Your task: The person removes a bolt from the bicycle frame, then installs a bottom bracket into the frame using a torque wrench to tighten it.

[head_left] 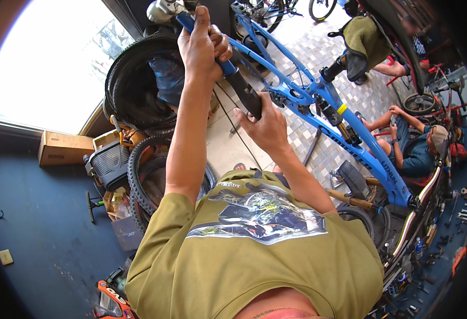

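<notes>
My left hand [204, 52] is wrapped round a long blue tube with a black lower end [225, 66], its thumb lying up along the tube. My right hand [267, 126] grips the black end lower down, between thumb and fingers. A silver metal part [163, 9] shows at the far end, by the top edge; its kind cannot be made out. Just right of my hands is a blue full-suspension bike frame [369, 139], its rear triangle reaching up beside the tube. A rear shock [329, 113] sits in the frame.
Black tyres [137, 80] hang at the left, over a wheel [151, 175] and a cardboard box [65, 149]. A seated person [417, 143] in a cap is at the right. An olive cloth-like item [370, 42] hangs at upper right. Tools [462, 212] line the right wall.
</notes>
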A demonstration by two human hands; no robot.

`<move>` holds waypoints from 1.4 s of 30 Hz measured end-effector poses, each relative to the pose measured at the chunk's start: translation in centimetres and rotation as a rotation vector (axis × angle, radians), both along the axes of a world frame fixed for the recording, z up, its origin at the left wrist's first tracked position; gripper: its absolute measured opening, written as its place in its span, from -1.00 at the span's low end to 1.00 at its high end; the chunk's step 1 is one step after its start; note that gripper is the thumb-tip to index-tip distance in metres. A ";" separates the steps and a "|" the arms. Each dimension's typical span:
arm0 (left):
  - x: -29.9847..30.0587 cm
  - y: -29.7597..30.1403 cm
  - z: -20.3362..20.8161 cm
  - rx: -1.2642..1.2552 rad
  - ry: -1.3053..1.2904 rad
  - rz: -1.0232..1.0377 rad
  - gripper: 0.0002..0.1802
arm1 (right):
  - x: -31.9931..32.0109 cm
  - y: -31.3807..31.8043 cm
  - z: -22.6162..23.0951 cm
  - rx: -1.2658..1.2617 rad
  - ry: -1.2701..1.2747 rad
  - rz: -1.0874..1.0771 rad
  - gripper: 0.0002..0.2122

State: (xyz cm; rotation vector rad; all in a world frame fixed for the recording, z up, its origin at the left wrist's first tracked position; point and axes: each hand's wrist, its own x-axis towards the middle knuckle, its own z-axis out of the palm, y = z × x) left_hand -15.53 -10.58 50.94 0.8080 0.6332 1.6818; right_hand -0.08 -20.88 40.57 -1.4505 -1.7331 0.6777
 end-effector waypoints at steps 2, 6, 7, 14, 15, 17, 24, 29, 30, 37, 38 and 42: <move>-0.1 -0.2 -0.1 -0.014 -0.067 -0.025 -0.48 | -0.4 0.9 1.0 -0.043 -0.017 0.003 -0.60; -0.9 0.5 -0.7 0.039 -0.116 -0.158 -0.47 | 0.2 1.3 1.2 -0.021 -0.062 0.030 -0.68; -1.1 0.7 -0.9 0.068 -0.156 -0.212 -0.47 | 0.3 1.3 1.2 -0.031 -0.052 0.048 -0.69; -1.2 0.5 -1.0 0.076 -0.161 -0.160 -0.49 | 0.0 0.8 1.6 0.032 -0.216 -0.031 -0.70; -1.2 0.6 -0.9 0.063 -0.179 -0.139 -0.50 | 0.0 0.8 1.8 0.054 -0.254 -0.055 -0.70; -1.3 0.7 -0.9 0.040 -0.214 -0.098 -0.51 | 0.0 0.8 2.0 0.074 -0.250 -0.049 -0.70; -2.8 0.8 -1.3 0.206 -0.282 -0.414 -0.53 | 2.6 2.5 4.1 -0.526 0.392 0.554 -0.66; -2.0 1.1 -1.2 0.054 -0.245 -0.231 -0.52 | 0.9 1.6 3.8 -0.268 0.213 0.275 -0.78; -1.9 1.1 -1.5 0.022 -0.234 -0.200 -0.52 | 0.8 1.4 4.0 -0.271 0.191 0.257 -0.79; -2.3 1.4 -2.3 0.142 -0.244 -0.380 -0.54 | 1.2 1.5 2.8 -0.265 0.237 0.323 -0.79; -2.3 1.5 -2.3 0.151 -0.254 -0.400 -0.54 | 1.2 1.4 2.8 -0.262 0.243 0.326 -0.79; -2.8 2.0 -2.5 0.203 -0.294 -0.490 -0.54 | 1.1 1.5 3.0 -0.255 0.264 0.356 -0.79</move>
